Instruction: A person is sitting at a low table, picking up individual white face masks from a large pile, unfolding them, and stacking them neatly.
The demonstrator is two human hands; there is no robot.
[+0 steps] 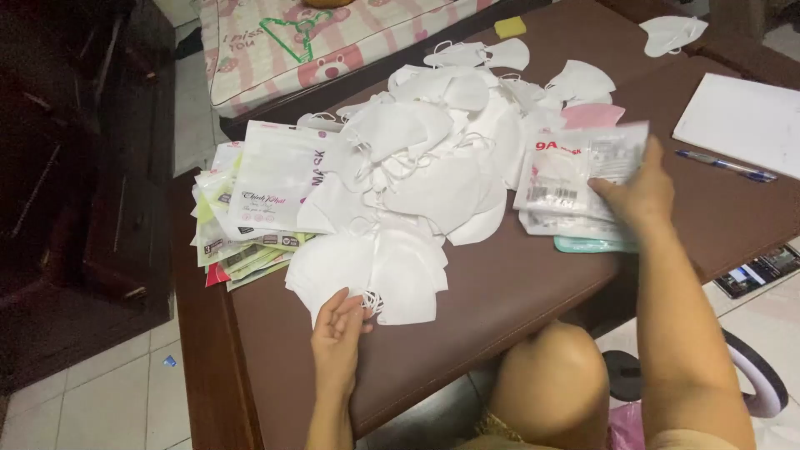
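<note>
A large heap of white face masks (433,158) covers the middle of a brown table (500,292). My left hand (337,333) is at the near edge of the heap, its fingers pinching the ear loops of a white mask (400,283). My right hand (637,196) rests on a clear plastic package (575,167) that lies on top of a small stack of similar packages at the heap's right side. A stack of flat mask packages (258,200) lies at the heap's left.
A white sheet of paper (742,117) and a blue pen (725,165) lie at the table's right. A lone mask (671,33) and a yellow sponge (510,27) sit at the far end. A patterned mattress (275,50) is behind. My knee (550,375) is under the table edge.
</note>
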